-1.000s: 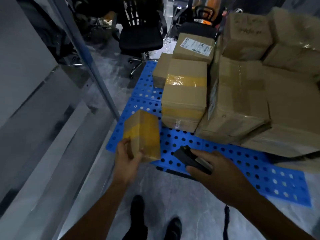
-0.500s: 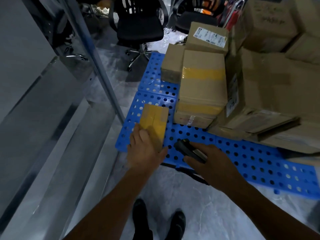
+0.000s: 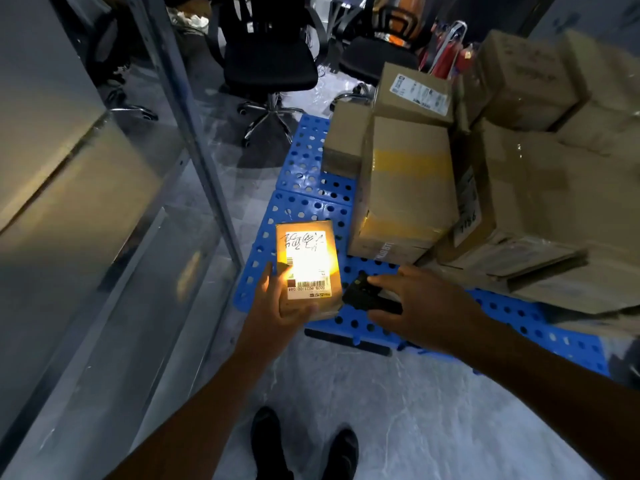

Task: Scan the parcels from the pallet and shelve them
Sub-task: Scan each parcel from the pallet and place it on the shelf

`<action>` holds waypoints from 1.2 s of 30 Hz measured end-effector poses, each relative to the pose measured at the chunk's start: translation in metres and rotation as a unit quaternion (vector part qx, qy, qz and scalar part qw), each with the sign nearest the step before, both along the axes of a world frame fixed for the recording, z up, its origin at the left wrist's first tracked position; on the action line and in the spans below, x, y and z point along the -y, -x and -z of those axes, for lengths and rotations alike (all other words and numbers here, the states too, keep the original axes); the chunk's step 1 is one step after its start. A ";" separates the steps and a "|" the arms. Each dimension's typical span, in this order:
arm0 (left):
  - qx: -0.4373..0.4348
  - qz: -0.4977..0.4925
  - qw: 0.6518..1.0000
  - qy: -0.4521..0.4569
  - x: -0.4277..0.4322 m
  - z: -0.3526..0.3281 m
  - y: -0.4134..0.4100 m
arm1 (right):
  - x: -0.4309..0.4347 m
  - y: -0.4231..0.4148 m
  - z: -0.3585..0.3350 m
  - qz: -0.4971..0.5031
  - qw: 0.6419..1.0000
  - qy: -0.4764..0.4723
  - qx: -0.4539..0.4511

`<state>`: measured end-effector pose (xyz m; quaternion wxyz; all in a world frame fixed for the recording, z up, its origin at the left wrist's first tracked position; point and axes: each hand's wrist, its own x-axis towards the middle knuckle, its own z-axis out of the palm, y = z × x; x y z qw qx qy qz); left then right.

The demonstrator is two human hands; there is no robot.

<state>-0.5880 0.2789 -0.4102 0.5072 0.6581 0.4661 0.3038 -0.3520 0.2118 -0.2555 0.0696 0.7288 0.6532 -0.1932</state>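
Clearly you are only mid-scan: left hand (image 3: 273, 308) fingers clamped on the lit parcel (image 3: 306, 261), right hand (image 3: 427, 303) fingers gripping the scanner (image 3: 363, 296), many boxes (image 3: 407, 188) on the pallet (image 3: 299, 188) unshelved.

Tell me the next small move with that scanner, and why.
Probably tip the scanner in the right hand slightly so its light drops onto the barcode. The left hand holds the small parcel label-up over the pallet, but the brightest glare sits on the label's middle, above the barcode strip at its near edge.
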 end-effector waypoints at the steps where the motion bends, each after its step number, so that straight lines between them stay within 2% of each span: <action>1: -0.008 0.012 1.000 -0.007 0.000 0.004 0.002 | -0.005 0.000 -0.006 -0.020 0.999 0.014 0.032; 7: -0.028 0.003 0.999 -0.017 0.001 0.022 0.002 | -0.017 0.005 -0.037 -0.099 0.984 0.064 0.137; 15: 0.007 -0.009 1.000 0.002 -0.001 0.025 -0.003 | -0.008 0.003 -0.042 -0.115 0.981 0.027 0.154; 17: 0.021 -0.017 1.000 0.011 0.000 0.025 -0.003 | -0.005 -0.002 -0.031 -0.068 0.991 0.015 0.115; 20: 0.043 -0.043 0.998 0.015 0.004 0.024 -0.001 | -0.007 -0.009 -0.008 0.024 1.000 0.016 0.003; 24: 0.066 -0.112 0.991 0.018 0.016 -0.004 0.010 | -0.022 -0.002 0.020 0.060 0.983 -0.010 -0.175; 27: 0.068 -0.177 0.982 -0.021 0.025 -0.052 0.027 | -0.041 0.015 0.017 0.039 0.954 -0.023 -0.295; 31: 0.000 -0.290 0.950 -0.113 0.036 -0.135 0.068 | -0.073 0.053 -0.019 -0.025 0.927 -0.049 -0.372; 33: -0.067 -0.342 0.923 -0.163 0.046 -0.180 0.091 | -0.090 0.077 -0.049 -0.068 0.910 -0.055 -0.406; 36: -0.154 -0.421 0.862 -0.236 0.064 -0.249 0.116 | -0.112 0.118 -0.102 -0.145 0.874 -0.072 -0.459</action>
